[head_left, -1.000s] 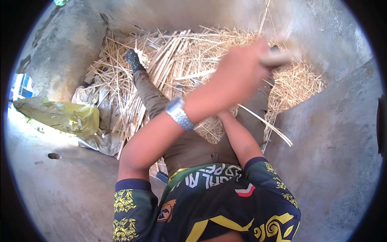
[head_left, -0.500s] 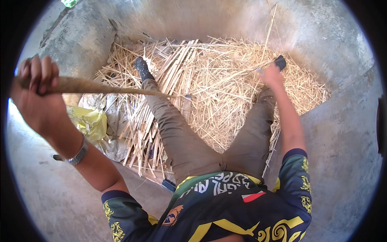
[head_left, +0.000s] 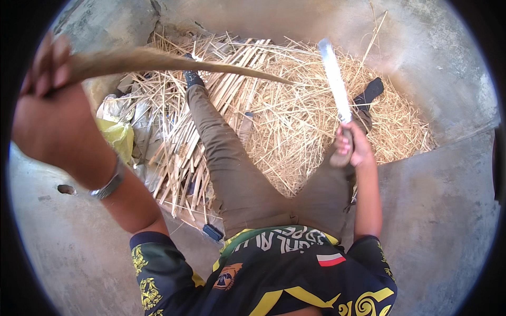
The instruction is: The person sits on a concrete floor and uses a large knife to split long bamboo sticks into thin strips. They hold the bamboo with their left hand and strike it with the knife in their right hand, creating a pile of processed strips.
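My left hand (head_left: 50, 100), raised at the far left and blurred a little, is wrapped round the thick end of a long brown strip of wood or bamboo (head_left: 158, 60). The strip tapers to a thin tip over the middle of the straw-like pile. Above my right thigh, my right hand (head_left: 356, 145) grips the handle of a large knife (head_left: 334, 79). Its broad bright blade points up and away, apart from the strip.
Between and beyond my spread legs lies a heap of pale shavings (head_left: 295, 121). Split sticks (head_left: 184, 168) are piled by my left leg, near a yellow plastic bag (head_left: 117, 138). A small dark blue object (head_left: 213, 232) lies beside my left hip. A concrete wall (head_left: 421, 63) curves behind.
My left hand has risen, lifting the strip, whose tip now reaches farther right. The right hand has come back toward me, with the knife blade turned up and plainly visible.
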{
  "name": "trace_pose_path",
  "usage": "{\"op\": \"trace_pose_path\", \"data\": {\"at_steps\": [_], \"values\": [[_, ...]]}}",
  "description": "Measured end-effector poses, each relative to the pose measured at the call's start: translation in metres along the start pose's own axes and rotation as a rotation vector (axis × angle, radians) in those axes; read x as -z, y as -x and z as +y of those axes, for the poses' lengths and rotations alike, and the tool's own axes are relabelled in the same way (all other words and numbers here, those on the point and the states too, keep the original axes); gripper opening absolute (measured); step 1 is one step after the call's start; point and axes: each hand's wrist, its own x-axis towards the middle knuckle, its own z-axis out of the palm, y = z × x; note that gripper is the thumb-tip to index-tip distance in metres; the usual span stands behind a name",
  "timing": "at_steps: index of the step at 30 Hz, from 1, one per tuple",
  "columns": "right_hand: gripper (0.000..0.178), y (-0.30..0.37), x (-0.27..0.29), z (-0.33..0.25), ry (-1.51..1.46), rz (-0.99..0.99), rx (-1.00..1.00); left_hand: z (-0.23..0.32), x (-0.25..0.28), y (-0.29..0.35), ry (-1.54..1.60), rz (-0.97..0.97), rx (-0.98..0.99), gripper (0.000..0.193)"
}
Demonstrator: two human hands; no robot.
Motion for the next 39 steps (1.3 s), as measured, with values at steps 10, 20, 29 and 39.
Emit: {"op": "trace_pose_path", "data": {"at_steps": [10, 20, 29, 39], "values": [[0.020, 0.038, -0.073, 0.061, 0.552, 0.126, 0.173, -0.112, -0.007, 0.016, 0.181, -0.511, 0.508, 0.076], [0.025, 0.057, -0.120, 0.099, 0.518, 0.072, 0.120, -0.110, -0.078, 0.051, 0.324, -0.556, 0.482, 0.050], [0.026, 0.053, -0.128, 0.147, 0.576, 0.013, 0.169, -0.106, -0.088, 0.057, 0.285, -0.458, 0.431, 0.053], [0.023, 0.045, -0.146, 0.123, 0.841, 0.101, 0.345, -0.117, -0.074, 0.061, 0.199, -0.415, 0.356, 0.061]]}}
